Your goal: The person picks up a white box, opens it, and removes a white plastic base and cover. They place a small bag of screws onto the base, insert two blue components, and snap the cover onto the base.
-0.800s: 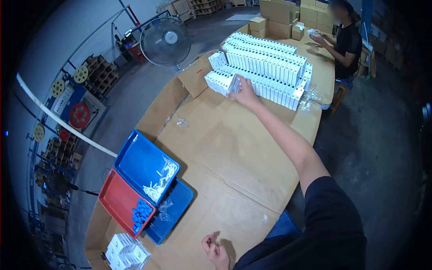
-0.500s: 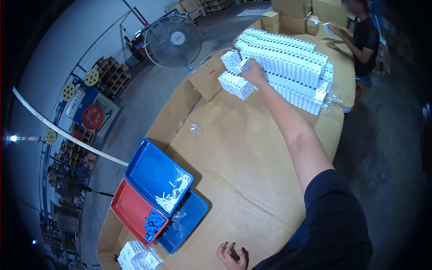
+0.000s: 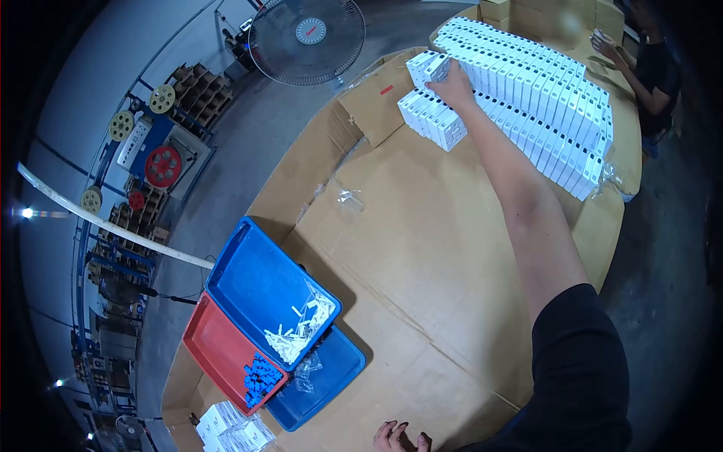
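Observation:
My right arm stretches far across the cardboard-covered table (image 3: 422,248). My right hand (image 3: 454,85) is closed on a small white box (image 3: 437,69) at the left end of the stacked rows of white boxes (image 3: 527,90). A short lower row of white boxes (image 3: 431,117) lies just in front of that hand. My left hand (image 3: 399,438) rests on the table's near edge, only its fingers showing, spread and holding nothing.
A blue tray (image 3: 263,290) with small white parts sits over a red tray (image 3: 218,350) holding blue parts and another blue tray (image 3: 331,377). More white boxes (image 3: 230,433) lie at the near left. A floor fan (image 3: 307,34) stands beyond the table. Another person (image 3: 648,68) works at the far right.
My right hand has moved from the front row to the far left end of the stack and set its box against the upper row. My left hand slid toward the bottom edge.

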`<action>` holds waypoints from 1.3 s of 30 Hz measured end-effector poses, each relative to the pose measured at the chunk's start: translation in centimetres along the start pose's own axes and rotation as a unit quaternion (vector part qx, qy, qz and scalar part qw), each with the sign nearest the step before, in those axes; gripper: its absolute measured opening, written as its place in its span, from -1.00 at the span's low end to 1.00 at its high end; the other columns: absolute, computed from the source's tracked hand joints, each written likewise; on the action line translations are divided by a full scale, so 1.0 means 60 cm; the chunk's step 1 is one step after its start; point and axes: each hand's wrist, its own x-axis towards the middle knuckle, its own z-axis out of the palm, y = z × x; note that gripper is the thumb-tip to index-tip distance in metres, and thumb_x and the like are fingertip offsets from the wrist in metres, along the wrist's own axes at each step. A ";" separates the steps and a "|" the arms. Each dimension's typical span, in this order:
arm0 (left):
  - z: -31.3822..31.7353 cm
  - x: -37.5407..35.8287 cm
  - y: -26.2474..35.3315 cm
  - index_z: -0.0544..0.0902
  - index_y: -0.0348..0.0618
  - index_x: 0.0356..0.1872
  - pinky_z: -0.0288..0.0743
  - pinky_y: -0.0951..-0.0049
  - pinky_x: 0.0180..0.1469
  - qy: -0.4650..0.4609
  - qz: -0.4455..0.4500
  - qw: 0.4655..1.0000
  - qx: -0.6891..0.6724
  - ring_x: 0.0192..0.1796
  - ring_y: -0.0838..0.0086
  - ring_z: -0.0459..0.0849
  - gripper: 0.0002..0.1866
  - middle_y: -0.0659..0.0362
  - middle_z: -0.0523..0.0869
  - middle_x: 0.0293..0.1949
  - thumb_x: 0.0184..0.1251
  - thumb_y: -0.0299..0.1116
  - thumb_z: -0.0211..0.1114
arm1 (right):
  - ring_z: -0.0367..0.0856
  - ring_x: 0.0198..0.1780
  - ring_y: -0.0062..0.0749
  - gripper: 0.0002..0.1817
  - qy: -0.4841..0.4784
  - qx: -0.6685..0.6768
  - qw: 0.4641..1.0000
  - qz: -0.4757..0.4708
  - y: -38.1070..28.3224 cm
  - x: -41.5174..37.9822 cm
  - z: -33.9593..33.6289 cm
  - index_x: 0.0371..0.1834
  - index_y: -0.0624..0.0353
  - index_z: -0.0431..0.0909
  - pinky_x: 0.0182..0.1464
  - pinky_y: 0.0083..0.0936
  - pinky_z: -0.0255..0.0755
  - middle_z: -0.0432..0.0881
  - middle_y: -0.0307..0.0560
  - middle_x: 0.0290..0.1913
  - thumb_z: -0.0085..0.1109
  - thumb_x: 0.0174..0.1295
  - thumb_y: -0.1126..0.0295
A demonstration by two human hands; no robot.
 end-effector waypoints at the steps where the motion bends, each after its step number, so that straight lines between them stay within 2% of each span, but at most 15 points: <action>1: 0.003 -0.003 -0.002 0.58 -0.18 0.22 0.46 0.01 0.29 0.009 -0.007 1.000 -0.008 0.30 -0.06 0.47 -0.46 -0.17 0.48 0.24 0.19 -0.38 0.48 | 0.53 0.41 0.21 0.02 0.014 0.012 1.000 -0.005 0.001 0.001 0.005 0.50 0.42 0.27 0.45 -0.15 0.40 0.54 0.40 0.36 0.65 0.02 0.22; 5: 0.007 -0.002 -0.010 0.60 -0.16 0.19 0.41 -0.05 0.31 0.018 0.000 1.000 -0.004 0.26 -0.09 0.51 -0.46 -0.16 0.53 0.21 0.12 -0.36 0.48 | 0.51 0.39 0.28 -0.09 0.007 0.032 0.999 -0.005 0.007 0.001 0.024 0.43 0.39 0.28 0.43 -0.07 0.41 0.54 0.42 0.33 0.61 0.10 0.22; 15: 0.009 -0.004 -0.014 0.62 -0.16 0.17 0.41 -0.07 0.30 0.023 0.003 1.000 0.005 0.26 -0.09 0.53 -0.46 -0.15 0.56 0.19 0.12 -0.32 0.48 | 0.59 0.27 0.22 -0.28 0.032 0.010 0.999 0.009 0.005 0.004 0.049 0.21 0.32 0.47 0.32 -0.09 0.48 0.61 0.34 0.17 0.64 0.09 0.19; 27: 0.010 0.001 -0.003 0.67 -0.18 0.11 0.42 -0.05 0.29 0.051 -0.006 0.999 -0.018 0.22 -0.08 0.55 -0.54 -0.14 0.57 0.18 0.19 -0.28 0.47 | 0.65 0.20 0.23 -0.32 0.031 0.008 0.999 0.016 0.015 0.007 0.051 0.18 0.33 0.53 0.26 -0.07 0.53 0.67 0.33 0.13 0.65 0.07 0.21; 29: 0.006 0.000 -0.001 0.66 -0.18 0.13 0.41 -0.05 0.31 0.033 -0.007 0.999 0.000 0.24 -0.09 0.53 -0.54 -0.15 0.56 0.19 0.20 -0.28 0.47 | 0.66 0.19 0.23 -0.32 0.024 0.009 1.000 0.011 0.018 0.000 0.044 0.17 0.33 0.54 0.25 -0.07 0.53 0.68 0.33 0.12 0.65 0.07 0.21; 31: -0.001 0.001 0.001 0.64 -0.18 0.14 0.40 -0.06 0.32 0.023 -0.015 1.000 -0.004 0.25 -0.09 0.53 -0.53 -0.15 0.56 0.20 0.20 -0.27 0.47 | 0.68 0.16 0.18 -0.35 0.038 0.000 0.999 -0.023 0.025 -0.011 0.038 0.18 0.33 0.55 0.21 -0.09 0.56 0.69 0.32 0.11 0.61 0.10 0.23; 33: -0.006 0.002 0.004 0.63 -0.18 0.16 0.39 -0.07 0.33 0.019 -0.031 0.999 -0.014 0.26 -0.09 0.52 -0.51 -0.15 0.55 0.21 0.21 -0.26 0.47 | 0.72 0.10 0.09 -0.44 0.007 0.038 0.999 -0.033 0.024 -0.038 0.015 0.20 0.29 0.57 0.16 -0.14 0.59 0.69 0.26 0.10 0.53 0.17 0.31; 35: -0.009 -0.002 0.003 0.61 -0.16 0.19 0.37 -0.09 0.34 0.006 -0.011 1.000 -0.010 0.29 -0.09 0.50 -0.49 -0.15 0.55 0.23 0.22 -0.25 0.47 | 0.73 0.05 0.01 -0.53 0.039 0.082 0.986 -0.143 0.043 -0.087 -0.001 0.18 0.25 0.59 0.12 -0.18 0.60 0.70 0.18 0.09 0.44 0.21 0.40; 36: -0.006 -0.005 0.004 0.61 -0.11 0.19 0.37 -0.12 0.34 0.016 -0.017 1.000 -0.012 0.30 -0.10 0.49 -0.50 -0.14 0.55 0.24 0.22 -0.26 0.47 | 0.72 0.06 0.01 -0.58 -0.002 0.091 0.988 -0.125 0.030 -0.132 -0.035 0.16 0.25 0.60 0.15 -0.19 0.59 0.70 0.14 0.09 0.40 0.23 0.44; 37: -0.006 -0.005 0.000 0.61 -0.11 0.19 0.37 -0.12 0.34 0.038 -0.045 0.998 -0.010 0.30 -0.10 0.49 -0.50 -0.14 0.55 0.24 0.22 -0.26 0.47 | 0.71 0.10 0.04 -0.60 -0.010 0.050 0.979 -0.200 0.031 -0.170 -0.062 0.13 0.29 0.60 0.19 -0.18 0.57 0.70 0.13 0.08 0.40 0.24 0.43; 39: -0.024 0.005 -0.008 0.68 -0.06 0.03 0.37 0.02 0.36 0.031 -0.023 0.999 0.007 0.34 0.07 0.52 -0.65 0.04 0.58 0.21 0.25 -0.24 0.49 | 0.62 0.30 0.07 -0.53 -0.082 0.004 0.970 -0.228 -0.009 -0.290 -0.147 0.26 0.31 0.58 0.36 -0.18 0.47 0.65 0.19 0.26 0.34 0.27 0.49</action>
